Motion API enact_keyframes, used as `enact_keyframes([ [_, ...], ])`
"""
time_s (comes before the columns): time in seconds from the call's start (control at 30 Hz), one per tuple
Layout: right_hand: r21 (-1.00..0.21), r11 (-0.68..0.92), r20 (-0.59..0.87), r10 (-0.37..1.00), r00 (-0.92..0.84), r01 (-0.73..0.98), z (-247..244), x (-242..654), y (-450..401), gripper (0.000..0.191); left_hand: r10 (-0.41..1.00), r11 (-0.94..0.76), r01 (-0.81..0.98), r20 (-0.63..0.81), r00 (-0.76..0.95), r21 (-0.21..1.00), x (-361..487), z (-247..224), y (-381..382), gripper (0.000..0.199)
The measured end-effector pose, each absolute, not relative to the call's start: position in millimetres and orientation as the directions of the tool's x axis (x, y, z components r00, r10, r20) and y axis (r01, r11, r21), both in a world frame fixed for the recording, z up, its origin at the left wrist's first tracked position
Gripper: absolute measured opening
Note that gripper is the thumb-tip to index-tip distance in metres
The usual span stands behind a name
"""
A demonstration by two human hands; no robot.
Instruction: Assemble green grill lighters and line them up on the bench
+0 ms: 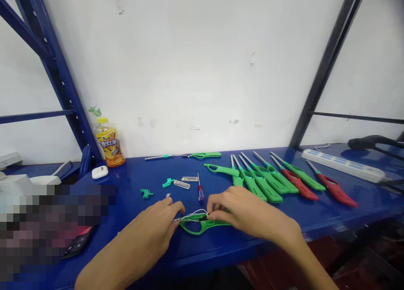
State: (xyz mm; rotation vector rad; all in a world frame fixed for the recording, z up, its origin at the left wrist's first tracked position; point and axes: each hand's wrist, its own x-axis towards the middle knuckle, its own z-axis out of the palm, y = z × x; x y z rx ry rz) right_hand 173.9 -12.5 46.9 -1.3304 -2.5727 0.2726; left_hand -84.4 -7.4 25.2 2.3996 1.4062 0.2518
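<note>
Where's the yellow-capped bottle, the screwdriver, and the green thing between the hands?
Yellow-capped bottle (109,143): head view, on its label.
Screwdriver (200,192): head view, on its handle.
Green thing (208,224): head view, on its body beside the loop.

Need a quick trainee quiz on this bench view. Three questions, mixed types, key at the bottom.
1. True or false: the left hand and right hand are both at the green lighter body, while the screwdriver lies on the blue table, in neither hand.

2. Which is nearest the small white case?
A) power strip
B) yellow-capped bottle
C) screwdriver

3. How many red-handled lighters lie toward the right side of the table?

Key: 1. True. 2. B. 3. Two.
</note>
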Motion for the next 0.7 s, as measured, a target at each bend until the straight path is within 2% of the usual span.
enact_keyframes([
  [0.13,-0.271,0.564,0.096,0.822,-0.561,0.78,49,174,-15,0.013,0.838,-0.498,0.78,-0.022,0.546,0.38,-69,27,-9,0.024],
  [0.3,-0.277,0.543,0.078,0.835,-0.545,0.793,50,176,-16,0.015,0.837,-0.525,0.803,0.002,0.547,0.282,-57,24,1,0.016],
  [0.47,-0.256,0.54,0.087,0.839,-0.538,0.801,50,176,-16,0.018,0.833,-0.54,0.807,0.016,0.553,0.237,-57,22,4,0.018],
  [0.7,-0.282,0.537,0.078,0.839,-0.538,0.795,52,175,-17,0.02,0.828,-0.553,0.8,0.045,0.559,0.232,-56,21,4,0.025],
])
